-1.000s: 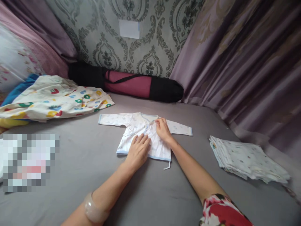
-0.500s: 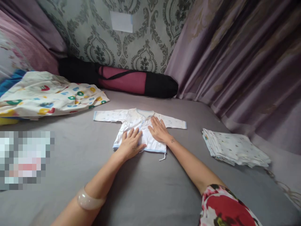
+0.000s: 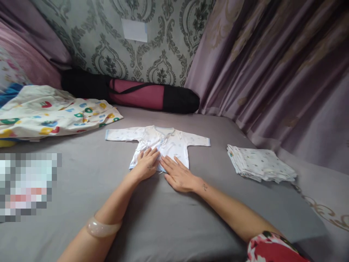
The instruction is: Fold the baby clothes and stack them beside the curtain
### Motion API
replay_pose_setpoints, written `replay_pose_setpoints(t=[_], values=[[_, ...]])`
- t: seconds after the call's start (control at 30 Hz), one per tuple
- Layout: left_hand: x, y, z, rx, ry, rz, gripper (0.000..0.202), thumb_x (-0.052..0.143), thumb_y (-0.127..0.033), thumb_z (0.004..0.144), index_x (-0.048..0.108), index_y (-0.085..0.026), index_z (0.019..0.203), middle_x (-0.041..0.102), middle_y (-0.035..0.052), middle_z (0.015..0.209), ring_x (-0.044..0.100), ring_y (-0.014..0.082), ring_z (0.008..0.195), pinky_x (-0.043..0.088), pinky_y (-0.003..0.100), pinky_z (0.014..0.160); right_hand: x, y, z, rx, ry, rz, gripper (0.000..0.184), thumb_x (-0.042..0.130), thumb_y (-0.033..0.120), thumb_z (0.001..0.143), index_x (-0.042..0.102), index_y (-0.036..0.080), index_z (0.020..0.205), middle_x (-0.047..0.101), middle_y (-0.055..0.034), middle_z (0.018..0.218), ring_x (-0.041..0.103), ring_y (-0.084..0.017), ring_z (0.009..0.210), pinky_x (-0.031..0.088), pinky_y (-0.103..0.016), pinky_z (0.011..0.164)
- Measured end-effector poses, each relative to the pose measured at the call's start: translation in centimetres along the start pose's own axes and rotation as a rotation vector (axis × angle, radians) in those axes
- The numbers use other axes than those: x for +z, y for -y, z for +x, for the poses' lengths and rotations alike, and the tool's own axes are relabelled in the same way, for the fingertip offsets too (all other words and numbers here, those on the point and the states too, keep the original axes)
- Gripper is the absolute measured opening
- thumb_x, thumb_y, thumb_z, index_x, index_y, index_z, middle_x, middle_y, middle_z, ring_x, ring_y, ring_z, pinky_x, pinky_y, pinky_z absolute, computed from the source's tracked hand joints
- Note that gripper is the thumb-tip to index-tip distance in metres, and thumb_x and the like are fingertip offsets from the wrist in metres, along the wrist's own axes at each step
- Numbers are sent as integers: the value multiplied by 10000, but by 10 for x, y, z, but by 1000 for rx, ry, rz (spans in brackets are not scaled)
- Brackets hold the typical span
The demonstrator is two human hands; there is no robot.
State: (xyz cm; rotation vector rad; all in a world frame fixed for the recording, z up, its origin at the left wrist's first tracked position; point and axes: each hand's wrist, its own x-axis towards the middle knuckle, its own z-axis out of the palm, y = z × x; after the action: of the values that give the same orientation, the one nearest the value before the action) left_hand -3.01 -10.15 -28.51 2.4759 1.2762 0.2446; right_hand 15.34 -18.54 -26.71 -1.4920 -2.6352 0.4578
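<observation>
A small white baby shirt [image 3: 163, 140] with pale blue trim lies spread flat on the grey bed sheet [image 3: 169, 218], sleeves out to both sides. My left hand [image 3: 146, 164] rests flat on the shirt's lower left part, fingers stretched out. My right hand [image 3: 178, 175] lies flat at the shirt's lower hem, fingers spread, palm partly on the sheet. Neither hand holds anything. A pale bangle [image 3: 103, 227] sits on my left wrist.
A folded stack of white printed cloths [image 3: 260, 165] lies to the right. A colourful patterned blanket [image 3: 54, 114] is heaped at the left. A maroon and black roll bag [image 3: 136, 94] lies along the wall. Purple curtains [image 3: 272, 72] hang at the right.
Both hands have slid down the shirt toward its hem, away from the neckline. The right hand went from pinching near the collar to lying flat. The view has shifted rightward.
</observation>
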Motion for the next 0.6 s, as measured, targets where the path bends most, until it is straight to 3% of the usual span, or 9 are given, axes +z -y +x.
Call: replay_pose_setpoints(t=[0.13, 0.2, 0.27, 0.33, 0.43, 0.5, 0.6], values=[[-8, 5, 1, 29, -91, -78, 380, 440, -217, 885, 581, -204, 1237, 515, 122, 1396, 408, 296, 1332, 301, 517, 1081, -11, 17, -15, -67, 51, 146, 545, 308, 350, 985, 325, 118, 1477, 211, -118, 1574, 133, -209, 1459, 93, -416, 1196], [-17, 10, 2, -53, -155, -117, 355, 440, -243, 887, 606, -200, 1198, 591, 117, 1302, 500, 292, 1236, 365, 478, 1025, -17, 14, -9, -49, 1, 228, 500, 289, 353, 992, 424, 143, 1426, 336, -105, 1530, 250, -187, 1428, 169, -380, 1184], [-27, 19, 2, -186, -214, -140, 343, 429, -256, 885, 629, -181, 1153, 656, 117, 1176, 582, 272, 1099, 421, 417, 950, -21, -1, 6, 55, -113, 264, 497, 257, 356, 999, 453, 150, 1406, 418, -97, 1484, 315, -170, 1399, 218, -363, 1169], [-37, 31, 0, -320, -239, -149, 341, 423, -259, 875, 644, -153, 1112, 685, 122, 1079, 620, 248, 986, 449, 351, 870, -22, -24, 27, 219, -211, 216, 529, 251, 371, 995, 408, 122, 1435, 351, -113, 1520, 242, -195, 1432, 188, -398, 1176], [-48, 47, -6, -482, -210, -149, 324, 432, -277, 852, 666, -139, 1027, 705, 124, 986, 633, 241, 908, 447, 300, 773, -17, -54, 52, 429, -226, 99, 609, 259, 400, 986, 275, 58, 1489, 183, -143, 1575, 114, -236, 1463, 106, -438, 1186], [-54, 53, -10, -546, -160, -172, 300, 458, -306, 830, 677, -144, 952, 715, 109, 901, 637, 235, 855, 435, 279, 716, -11, -62, 58, 455, -183, 38, 645, 244, 428, 985, 223, 42, 1502, 143, -147, 1582, 87, -240, 1465, 63, -440, 1189], [-61, 52, -13, -582, -56, -251, 280, 493, -343, 799, 675, -143, 871, 700, 73, 748, 629, 207, 733, 412, 248, 634, -1, -50, 44, 352, -111, -24, 649, 219, 440, 989, 205, 52, 1509, 144, -131, 1584, 79, -221, 1467, 42, -422, 1192]])
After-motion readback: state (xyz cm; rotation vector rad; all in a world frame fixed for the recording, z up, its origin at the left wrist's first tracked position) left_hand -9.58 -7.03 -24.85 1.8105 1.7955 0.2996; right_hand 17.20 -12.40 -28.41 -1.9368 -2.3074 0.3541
